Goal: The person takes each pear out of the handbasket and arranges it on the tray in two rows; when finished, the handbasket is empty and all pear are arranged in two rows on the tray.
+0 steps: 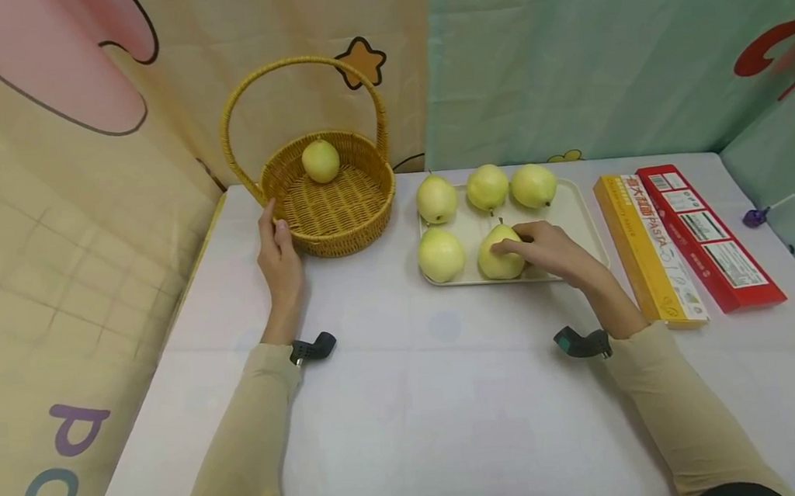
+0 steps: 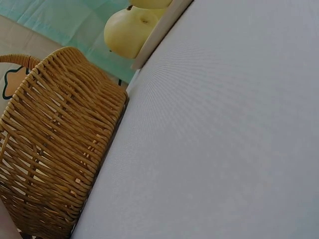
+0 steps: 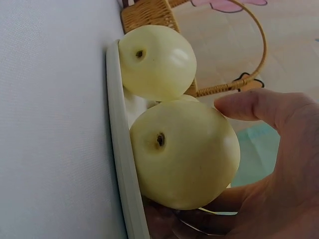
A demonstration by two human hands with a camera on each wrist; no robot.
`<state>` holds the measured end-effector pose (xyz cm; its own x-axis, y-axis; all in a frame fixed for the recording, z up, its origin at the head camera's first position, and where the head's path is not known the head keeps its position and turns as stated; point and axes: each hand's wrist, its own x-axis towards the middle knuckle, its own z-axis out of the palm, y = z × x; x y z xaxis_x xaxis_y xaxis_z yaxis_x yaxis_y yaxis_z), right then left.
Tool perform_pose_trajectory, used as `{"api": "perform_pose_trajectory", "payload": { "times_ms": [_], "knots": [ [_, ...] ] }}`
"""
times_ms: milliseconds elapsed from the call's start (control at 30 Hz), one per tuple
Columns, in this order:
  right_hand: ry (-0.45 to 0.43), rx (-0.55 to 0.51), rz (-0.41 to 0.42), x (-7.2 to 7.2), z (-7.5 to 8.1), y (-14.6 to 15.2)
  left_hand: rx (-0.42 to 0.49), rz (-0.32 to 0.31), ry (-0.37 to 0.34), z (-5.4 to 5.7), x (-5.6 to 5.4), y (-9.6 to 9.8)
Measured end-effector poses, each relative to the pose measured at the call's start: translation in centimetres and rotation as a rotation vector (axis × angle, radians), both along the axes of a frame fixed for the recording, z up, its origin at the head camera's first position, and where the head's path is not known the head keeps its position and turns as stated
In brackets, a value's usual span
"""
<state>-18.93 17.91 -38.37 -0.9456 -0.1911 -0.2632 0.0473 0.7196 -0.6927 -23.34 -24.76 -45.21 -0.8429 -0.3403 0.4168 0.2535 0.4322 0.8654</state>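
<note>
My right hand (image 1: pixel 545 250) holds a pale yellow-green pear (image 1: pixel 498 257) at the front of a cream tray (image 1: pixel 581 226). In the right wrist view, the thumb lies on one side of this pear (image 3: pixel 187 154) and the fingers curl round the other. Several more pears share the tray, one (image 1: pixel 441 255) just left of the held one. My left hand (image 1: pixel 281 269) touches the left side of a woven basket (image 1: pixel 344 240), its fingers fairly straight. Inside the basket sits a single pear (image 1: pixel 321 161). The left wrist view shows the basket's woven side (image 2: pixel 60 134), with the hand almost wholly hidden.
Right of the tray lie a yellow pasta box (image 1: pixel 640 260) and a red box (image 1: pixel 712 243). A purple lollipop (image 1: pixel 756 217) rests near the table's right edge. The basket's tall handle (image 1: pixel 298 59) arches up before the curtain (image 1: pixel 529 51). White cloth (image 1: pixel 445 408) covers the table.
</note>
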Motion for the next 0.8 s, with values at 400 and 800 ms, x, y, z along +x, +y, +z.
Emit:
{"api": "perform_pose_trajectory", "payload": {
  "times_ms": [400,800],
  "knots": [
    [-0.006,0.145,-0.055,0.22,0.69,0.25,0.001,-0.002,0.002,-0.01,-0.05,0.01],
    [0.022,0.096,-0.045,0.25,0.62,0.05,0.002,-0.007,0.010,-0.16,-0.17,-0.05]
  ]
}}
